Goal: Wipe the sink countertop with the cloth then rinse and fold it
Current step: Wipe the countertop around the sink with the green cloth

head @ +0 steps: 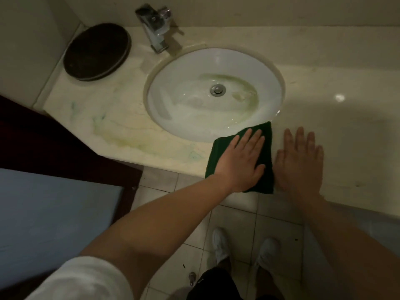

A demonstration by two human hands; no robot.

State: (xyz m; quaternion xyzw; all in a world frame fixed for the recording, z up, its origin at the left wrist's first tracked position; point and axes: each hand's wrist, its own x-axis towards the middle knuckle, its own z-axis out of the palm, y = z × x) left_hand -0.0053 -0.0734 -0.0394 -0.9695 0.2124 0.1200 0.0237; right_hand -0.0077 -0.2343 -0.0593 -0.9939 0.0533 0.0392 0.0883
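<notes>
A dark green cloth (267,135), folded into a rectangle, lies on the cream countertop (112,118) at the front right rim of the oval white sink (190,68). One corner of the cloth reaches over the sink's edge. My left hand (242,161) presses flat on the cloth with straight fingers. My right hand (299,161) rests flat on the bare countertop just right of the cloth, its thumb near the cloth's edge. The sink basin is wet, with greenish stains around the drain (218,90).
A chrome faucet (154,29) stands behind the sink at the left. A dark oval tray (97,50) lies in the back left corner. Greenish stains mark the countertop left of the sink. A dark wooden edge (54,152) and tiled floor (238,215) lie below.
</notes>
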